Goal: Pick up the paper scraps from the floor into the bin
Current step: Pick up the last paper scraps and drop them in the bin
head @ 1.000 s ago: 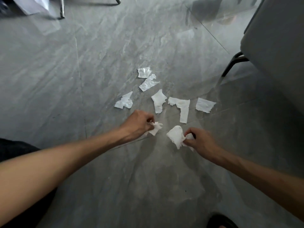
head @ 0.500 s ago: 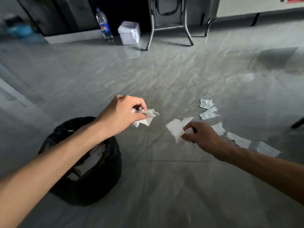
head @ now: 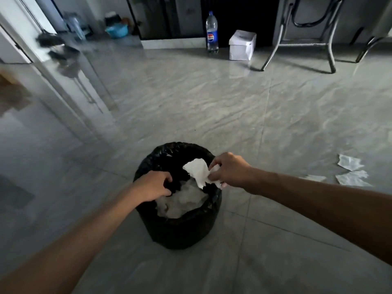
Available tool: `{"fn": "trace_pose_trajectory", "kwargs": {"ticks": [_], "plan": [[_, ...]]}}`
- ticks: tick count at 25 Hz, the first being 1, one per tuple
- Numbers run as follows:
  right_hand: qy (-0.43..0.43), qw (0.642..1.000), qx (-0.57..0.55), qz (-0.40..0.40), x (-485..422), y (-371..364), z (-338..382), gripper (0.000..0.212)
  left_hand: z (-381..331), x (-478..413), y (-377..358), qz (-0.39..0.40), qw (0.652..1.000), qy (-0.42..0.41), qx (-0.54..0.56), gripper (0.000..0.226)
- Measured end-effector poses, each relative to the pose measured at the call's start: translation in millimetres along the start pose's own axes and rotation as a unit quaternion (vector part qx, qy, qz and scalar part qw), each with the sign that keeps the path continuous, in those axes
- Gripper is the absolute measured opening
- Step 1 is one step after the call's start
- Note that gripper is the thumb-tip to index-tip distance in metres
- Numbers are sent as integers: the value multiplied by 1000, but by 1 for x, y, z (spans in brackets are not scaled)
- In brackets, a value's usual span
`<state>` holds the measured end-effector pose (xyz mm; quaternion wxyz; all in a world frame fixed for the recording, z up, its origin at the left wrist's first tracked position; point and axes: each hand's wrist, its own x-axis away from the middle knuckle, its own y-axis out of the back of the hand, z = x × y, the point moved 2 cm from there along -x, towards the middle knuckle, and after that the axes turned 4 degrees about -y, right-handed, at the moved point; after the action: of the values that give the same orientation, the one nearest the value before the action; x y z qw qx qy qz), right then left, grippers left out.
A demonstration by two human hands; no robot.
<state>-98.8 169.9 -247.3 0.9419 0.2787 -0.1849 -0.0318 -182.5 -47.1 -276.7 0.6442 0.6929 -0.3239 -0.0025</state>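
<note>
A round bin lined with a black bag stands on the grey floor, with white paper lying inside it. My left hand hangs over the bin's left rim, fingers loosely curled and pointing down, with no scrap visible in it. Over the right rim my right hand pinches a crumpled white scrap above the opening. More paper scraps lie on the floor at the far right.
A cola bottle and a white box stand at the back wall. Metal furniture legs are at the back right. A blue basin sits far back left, beyond a glass door frame.
The view swung left from the scraps to the bin. Both hands carried their scraps over the bin. The left hand's scrap is no longer visible; the right hand still holds its piece.
</note>
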Motion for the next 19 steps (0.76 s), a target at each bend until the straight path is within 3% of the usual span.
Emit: {"fn": "trace_pose_trajectory", "kwargs": {"ticks": [4, 7, 9, 14, 19], "plan": [[-43, 997, -7, 58, -25, -27, 17, 14, 2, -3, 19, -116, 991, -14, 59, 38], [-59, 994, -21, 85, -31, -15, 20, 29, -17, -6, 32, -143, 985, -41, 83, 35], [-49, 996, -27, 73, -26, 11, 10, 29, -41, -13, 37, -144, 983, -67, 91, 34], [-90, 993, -71, 30, 16, 89, -68, 13, -144, -31, 34, -91, 972, -183, 113, 31], [-159, 984, -80, -10, 80, 153, -188, 16, -262, -35, 6, 4, 949, -304, 82, 31]]}}
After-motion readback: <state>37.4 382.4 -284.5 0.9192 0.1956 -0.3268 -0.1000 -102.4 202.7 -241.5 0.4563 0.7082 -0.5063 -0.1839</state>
